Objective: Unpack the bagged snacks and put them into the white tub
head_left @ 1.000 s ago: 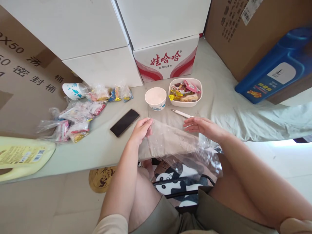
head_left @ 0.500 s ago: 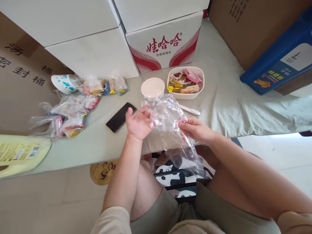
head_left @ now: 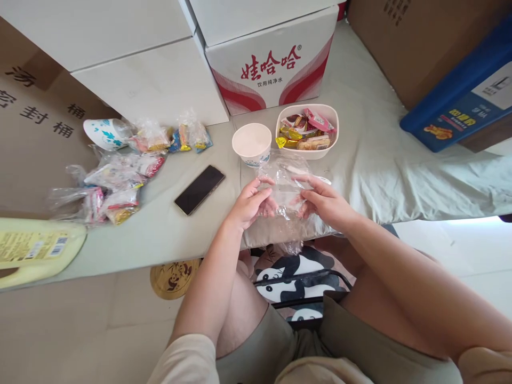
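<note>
A clear plastic bag (head_left: 285,200) stretches between my two hands over the front edge of the cloth-covered surface, its lower end hanging past the edge. My left hand (head_left: 253,201) grips the bag's left side with bent fingers. On the opposite side, my right hand (head_left: 326,202) has its thumb and fingers closed on the film. Just behind the bag stands a white paper cup (head_left: 253,146) with a blue pattern near its base. To its right, a white plastic tub (head_left: 335,140) holds several wrapped snacks (head_left: 314,141). A white stick-like item (head_left: 320,180) lies partly behind the bag and my right hand.
A phone (head_left: 200,189) lies left of my hands. Several bagged snacks (head_left: 116,178) and a tipped paper cup (head_left: 104,133) are farther left. White boxes (head_left: 272,69) stand behind; a blue container (head_left: 452,114) is at right, a pale yellow jug (head_left: 44,248) at left.
My left hand has turned from spread fingers to a curled grip on the bag. The bag has been drawn flatter and lower between both hands.
</note>
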The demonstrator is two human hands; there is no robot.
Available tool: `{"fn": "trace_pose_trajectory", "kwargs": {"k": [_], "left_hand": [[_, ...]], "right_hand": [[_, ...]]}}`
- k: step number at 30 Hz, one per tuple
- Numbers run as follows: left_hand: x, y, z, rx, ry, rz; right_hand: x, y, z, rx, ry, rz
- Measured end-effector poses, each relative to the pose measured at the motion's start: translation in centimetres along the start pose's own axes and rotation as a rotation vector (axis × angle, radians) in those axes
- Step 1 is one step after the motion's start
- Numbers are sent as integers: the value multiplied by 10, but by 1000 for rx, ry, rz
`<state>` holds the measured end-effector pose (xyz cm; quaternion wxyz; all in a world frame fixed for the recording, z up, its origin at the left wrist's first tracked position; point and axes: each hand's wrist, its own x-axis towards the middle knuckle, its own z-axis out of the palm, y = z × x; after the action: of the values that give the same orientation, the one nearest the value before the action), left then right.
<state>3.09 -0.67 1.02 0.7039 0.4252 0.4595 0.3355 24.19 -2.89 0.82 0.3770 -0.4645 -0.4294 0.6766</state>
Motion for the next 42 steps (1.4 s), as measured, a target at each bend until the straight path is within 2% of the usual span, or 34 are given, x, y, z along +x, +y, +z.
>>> {"fn": "trace_pose_trajectory", "kwargs": {"k": [3,6,8,10,13,16,18,21,23,25,27,30,32,35,39,42], "left_hand": [[-14,-1,-3,-70,-28,129],[-14,-5,-10,-113,-90,146],[-4,-9,-15,-93,-39,129],[9,-11,-17,-40,72,145],[21,-12,-16,209,173,241],[19,-13,-13,426,191,372],[14,-14,-10,355,187,397],[9,-15,-7,43,188,347],[9,-14,-5,-105,124,225],[10,-14,-4,-128,38,70],[12,-14,-2,-104,10,-10],[13,-15,0,-66,57,-16],[12,-15,0,-2,64,-39],[8,-12,-2,20,54,0],[4,-4,-8,-182,42,101],[7,-4,-13,-169,-2,129]], "right_hand": [[-8,-4,3,26,-26,-141],[-10,-6,3,43,-57,-178],[-4,-5,0,63,16,-143],[4,-2,-4,112,124,-86],[12,4,-8,131,194,-47],[11,10,-9,-60,233,-70],[9,12,-8,-199,214,-90],[5,12,-5,-255,185,-181],[4,9,-2,-188,218,-277],[5,6,0,-81,237,-322],[6,4,0,-35,178,-261],[8,5,-3,-106,58,-90],[6,6,-4,-134,47,-37],[2,4,-4,-40,48,-49],[-2,-6,-4,171,-32,-113],[0,-9,-8,53,-81,-97]]}}
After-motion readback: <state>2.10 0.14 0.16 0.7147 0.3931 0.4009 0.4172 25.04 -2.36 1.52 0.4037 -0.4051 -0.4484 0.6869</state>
